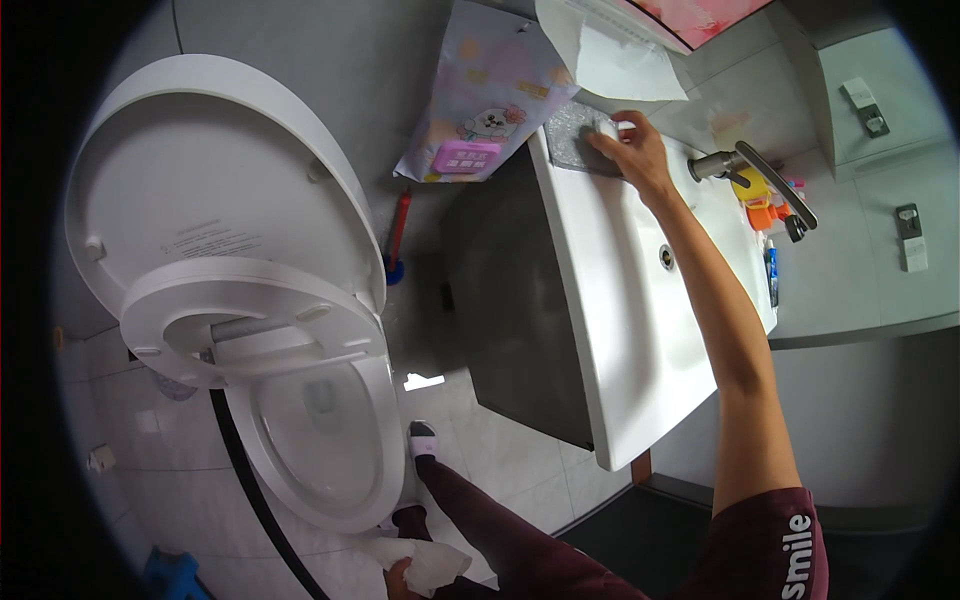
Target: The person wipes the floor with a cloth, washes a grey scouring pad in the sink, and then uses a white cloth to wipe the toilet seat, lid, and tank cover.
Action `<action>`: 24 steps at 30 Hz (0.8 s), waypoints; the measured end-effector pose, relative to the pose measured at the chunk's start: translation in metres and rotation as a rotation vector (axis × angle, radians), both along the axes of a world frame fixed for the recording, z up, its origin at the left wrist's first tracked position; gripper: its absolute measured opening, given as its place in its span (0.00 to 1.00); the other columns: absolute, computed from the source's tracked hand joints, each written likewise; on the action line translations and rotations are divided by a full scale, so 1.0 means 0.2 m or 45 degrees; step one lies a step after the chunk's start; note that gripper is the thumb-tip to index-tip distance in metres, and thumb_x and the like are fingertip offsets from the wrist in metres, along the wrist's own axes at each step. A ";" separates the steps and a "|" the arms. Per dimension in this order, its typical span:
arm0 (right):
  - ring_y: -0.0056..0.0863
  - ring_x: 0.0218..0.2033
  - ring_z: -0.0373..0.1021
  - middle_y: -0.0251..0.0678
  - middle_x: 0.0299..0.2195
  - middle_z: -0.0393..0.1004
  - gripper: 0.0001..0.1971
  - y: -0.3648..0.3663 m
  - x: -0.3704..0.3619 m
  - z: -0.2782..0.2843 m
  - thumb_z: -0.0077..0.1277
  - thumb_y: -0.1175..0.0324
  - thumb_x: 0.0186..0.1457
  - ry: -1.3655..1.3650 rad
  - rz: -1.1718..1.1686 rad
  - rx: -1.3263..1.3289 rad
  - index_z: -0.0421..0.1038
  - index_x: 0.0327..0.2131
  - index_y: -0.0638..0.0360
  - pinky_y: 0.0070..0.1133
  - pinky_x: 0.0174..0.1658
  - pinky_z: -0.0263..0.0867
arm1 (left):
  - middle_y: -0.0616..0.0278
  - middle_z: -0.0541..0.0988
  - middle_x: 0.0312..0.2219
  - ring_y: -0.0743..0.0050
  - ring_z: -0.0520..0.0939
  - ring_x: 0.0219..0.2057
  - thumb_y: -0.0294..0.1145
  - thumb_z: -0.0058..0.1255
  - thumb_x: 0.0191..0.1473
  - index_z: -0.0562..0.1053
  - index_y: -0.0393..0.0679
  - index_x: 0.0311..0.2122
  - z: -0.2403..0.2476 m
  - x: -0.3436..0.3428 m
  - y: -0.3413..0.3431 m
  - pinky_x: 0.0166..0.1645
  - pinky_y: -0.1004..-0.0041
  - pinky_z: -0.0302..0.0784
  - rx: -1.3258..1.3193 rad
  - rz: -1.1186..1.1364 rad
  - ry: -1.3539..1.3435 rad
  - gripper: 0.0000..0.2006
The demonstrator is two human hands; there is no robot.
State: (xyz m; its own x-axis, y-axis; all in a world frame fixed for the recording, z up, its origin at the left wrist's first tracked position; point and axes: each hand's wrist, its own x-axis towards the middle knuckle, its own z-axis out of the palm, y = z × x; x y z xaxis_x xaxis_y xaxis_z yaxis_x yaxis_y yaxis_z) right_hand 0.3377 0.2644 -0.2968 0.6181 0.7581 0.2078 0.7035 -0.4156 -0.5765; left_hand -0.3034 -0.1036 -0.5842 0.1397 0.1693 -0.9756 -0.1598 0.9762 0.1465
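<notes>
My right hand (642, 152) reaches over the sink (625, 330) to its far corner. The fingers are closed around a small white object (604, 130), mostly hidden by the hand, so its kind does not show. Beneath it lies a clear textured pad (568, 135) on the sink's rim. Low in the view, my left hand (398, 580) holds a thin white sheet (425, 562), like a tissue or wipe, beside my leg. Just left of the right hand hangs a pastel pack of wipes (490, 100) with a pink lid.
A toilet (385, 450) stands at left with lid (210, 170) and seat (250, 320) raised. The faucet (715, 165) juts out at the sink's right, near a yellow item (752, 187). A red-handled plunger (400, 230) stands behind. White paper (625, 65) hangs above the corner.
</notes>
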 end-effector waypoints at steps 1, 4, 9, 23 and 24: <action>0.28 0.26 0.66 0.37 0.26 0.70 0.28 -0.06 -0.06 0.02 0.62 0.55 0.31 -0.081 0.105 0.002 0.68 0.37 0.60 0.21 0.33 0.63 | 0.48 0.74 0.35 0.55 0.75 0.37 0.47 0.41 0.49 0.68 0.32 0.40 0.07 0.00 0.05 0.44 0.64 0.72 0.383 -0.384 -0.020 0.24; 0.29 0.32 0.63 0.36 0.31 0.68 0.27 -0.30 -0.35 0.01 0.63 0.58 0.30 -0.233 0.329 -0.074 0.67 0.36 0.59 0.22 0.34 0.62 | 0.48 0.74 0.35 0.56 0.75 0.37 0.45 0.41 0.49 0.68 0.31 0.39 0.15 -0.04 0.13 0.43 0.64 0.72 0.472 -0.439 0.073 0.23; 0.31 0.38 0.60 0.37 0.38 0.64 0.26 -0.49 -0.49 0.03 0.61 0.55 0.34 -0.174 0.282 -0.170 0.67 0.37 0.60 0.24 0.37 0.62 | 0.49 0.74 0.35 0.58 0.75 0.37 0.39 0.39 0.51 0.68 0.30 0.40 0.16 0.00 0.15 0.43 0.64 0.72 0.086 -0.097 0.039 0.19; 0.25 0.30 0.68 0.36 0.31 0.72 0.23 0.02 0.31 -0.16 0.50 0.52 0.43 0.325 -0.140 -0.359 0.69 0.37 0.61 0.22 0.33 0.67 | 0.48 0.74 0.36 0.53 0.75 0.36 0.34 0.42 0.48 0.68 0.31 0.39 -0.29 -0.08 -0.12 0.42 0.57 0.71 -0.219 0.356 -0.353 0.17; 0.22 0.29 0.68 0.31 0.32 0.72 0.14 -0.03 0.39 -0.13 0.47 0.59 0.47 0.364 -0.154 -0.430 0.72 0.34 0.56 0.20 0.32 0.66 | 0.51 0.74 0.35 0.57 0.75 0.35 0.32 0.44 0.46 0.68 0.33 0.39 -0.13 0.05 0.01 0.41 0.60 0.71 -0.132 0.320 -0.265 0.16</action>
